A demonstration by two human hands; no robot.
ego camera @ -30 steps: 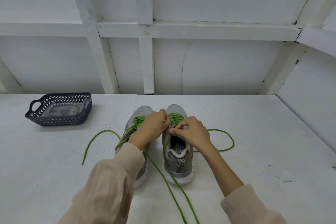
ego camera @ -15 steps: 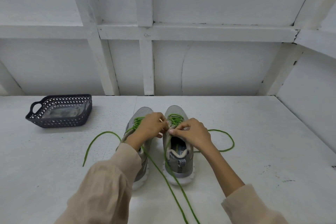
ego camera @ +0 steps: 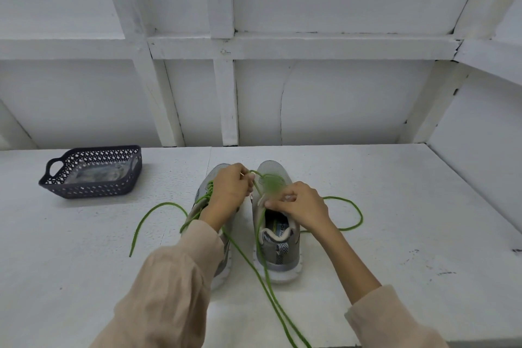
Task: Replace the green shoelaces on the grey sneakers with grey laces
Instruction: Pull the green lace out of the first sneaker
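Two grey sneakers stand side by side, toes away from me: the left sneaker [ego camera: 223, 260] largely under my left arm, the right sneaker [ego camera: 278, 248] in plain view. Green laces [ego camera: 254, 268] trail loose over the table on both sides and toward me. My left hand [ego camera: 230, 189] is raised over the gap between the shoes and pinches a strand of green lace pulled up from the right sneaker. My right hand [ego camera: 299, 205] grips the right sneaker at its tongue and eyelets. The lacing there is blurred.
A dark perforated basket [ego camera: 90, 188] with a clear bag of greyish contents sits at the back left of the white table [ego camera: 395, 234]. White panelled walls close the back and right side. The table's front edge runs near my sleeves.
My left hand has lifted up and away from the right sneaker's eyelets, drawing a strand of green lace out with it. My right hand stays on the shoe.
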